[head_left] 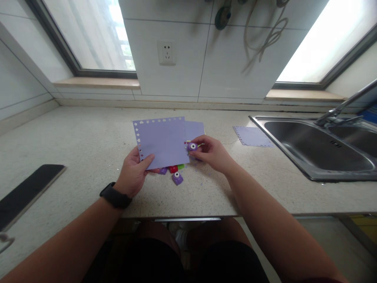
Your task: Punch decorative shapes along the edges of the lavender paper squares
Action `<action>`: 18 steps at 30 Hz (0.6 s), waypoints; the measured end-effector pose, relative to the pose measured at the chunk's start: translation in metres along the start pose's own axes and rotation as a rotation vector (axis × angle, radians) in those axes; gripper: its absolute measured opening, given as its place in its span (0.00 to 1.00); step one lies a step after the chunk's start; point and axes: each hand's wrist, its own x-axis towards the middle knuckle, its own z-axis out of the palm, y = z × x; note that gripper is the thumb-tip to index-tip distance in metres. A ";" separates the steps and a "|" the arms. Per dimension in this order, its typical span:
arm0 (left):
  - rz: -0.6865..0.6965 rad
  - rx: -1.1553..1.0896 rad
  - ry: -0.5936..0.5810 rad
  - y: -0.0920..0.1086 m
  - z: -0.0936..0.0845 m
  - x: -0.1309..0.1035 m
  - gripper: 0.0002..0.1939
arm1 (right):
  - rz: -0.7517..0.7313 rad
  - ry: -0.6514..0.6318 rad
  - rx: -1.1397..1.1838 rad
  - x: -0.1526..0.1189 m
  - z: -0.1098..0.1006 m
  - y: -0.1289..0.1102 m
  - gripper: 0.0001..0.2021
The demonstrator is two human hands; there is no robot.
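Note:
My left hand (134, 169) grips a sheet of purple paper (163, 143) by its lower left corner, thumb on top. Small shaped holes run along the sheet's top and left edges. At the sheet's right edge, my right hand (210, 153) holds a purple craft punch (192, 146) between thumb and fingers; whether its slot is on the paper cannot be made out. Below the sheet, another purple punch (177, 178) lies on the counter, beside a red punch (173, 169) and a green one (180, 166), both partly covered. A second purple sheet (194, 127) shows behind the held one.
A punched purple sheet (253, 136) lies on the countertop (97, 129) close to the steel sink (306, 145) at right. A dark flat object (29, 192) rests at the left. Behind stands a tiled wall with a socket (167, 53).

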 end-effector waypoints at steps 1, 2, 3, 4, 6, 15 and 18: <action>0.001 0.001 0.001 0.000 0.000 0.000 0.25 | 0.007 -0.003 0.025 0.000 0.000 0.000 0.19; 0.002 0.001 0.002 0.000 0.000 0.000 0.25 | 0.011 -0.006 0.052 0.001 0.000 0.000 0.18; 0.002 0.001 0.003 0.000 0.001 0.000 0.25 | 0.014 -0.010 0.081 0.001 0.001 0.000 0.18; 0.002 0.002 0.004 0.001 0.001 -0.001 0.25 | 0.017 -0.013 0.108 0.001 0.001 -0.001 0.18; 0.000 0.003 0.003 0.001 0.002 -0.001 0.26 | 0.028 -0.025 0.157 0.001 0.002 -0.002 0.19; -0.019 -0.005 -0.006 -0.001 0.000 0.000 0.23 | 0.097 -0.011 0.187 0.002 0.007 0.001 0.13; -0.032 0.007 -0.005 -0.003 0.000 0.001 0.25 | 0.068 -0.008 0.129 0.003 0.008 0.005 0.12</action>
